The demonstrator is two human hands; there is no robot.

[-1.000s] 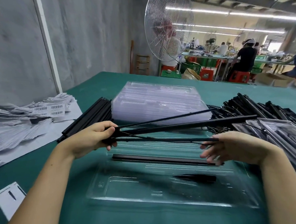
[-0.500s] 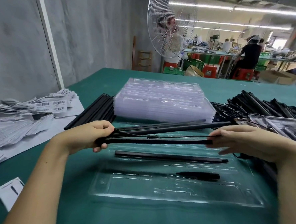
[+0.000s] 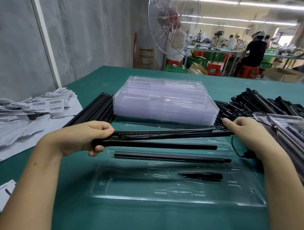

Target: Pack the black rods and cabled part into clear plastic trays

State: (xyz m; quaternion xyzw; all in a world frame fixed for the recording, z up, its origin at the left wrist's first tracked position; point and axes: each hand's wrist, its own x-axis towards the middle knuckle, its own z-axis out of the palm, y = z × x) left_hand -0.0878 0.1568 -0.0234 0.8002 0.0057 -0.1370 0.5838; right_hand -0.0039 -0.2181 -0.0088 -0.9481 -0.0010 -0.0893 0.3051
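The left hand (image 3: 88,136) has its grip clenched round the left end of a bundle of black rods (image 3: 167,138), thumb on top and fingers curled beneath. The bundle's long axis runs left to right, almost level, above the far part of a clear plastic tray (image 3: 170,200) that lies open on the green desk (image 3: 119,227). A thin cable (image 3: 235,150) runs along the rods and drops from their right end towards a dark plug under the right wrist. The right hand (image 3: 246,132) meets that right end with one finger stretched out (whether its grip closes on the rods I cannot tell, since the back of the hand hides it). One black rod (image 3: 171,157) already lies in a tray channel, parallel to the bundle, and a short black piece (image 3: 201,176) sits in a nearer pocket. Farther off stands a stack of clear trays (image 3: 164,103), with loose rods (image 3: 97,111) to its left and a tangled heap of cabled parts (image 3: 264,102) to its right. Barcode labels (image 3: 23,119) lie far left. Beyond the desk are a wire-caged fan (image 3: 174,19), grey walls and people at distant benches.
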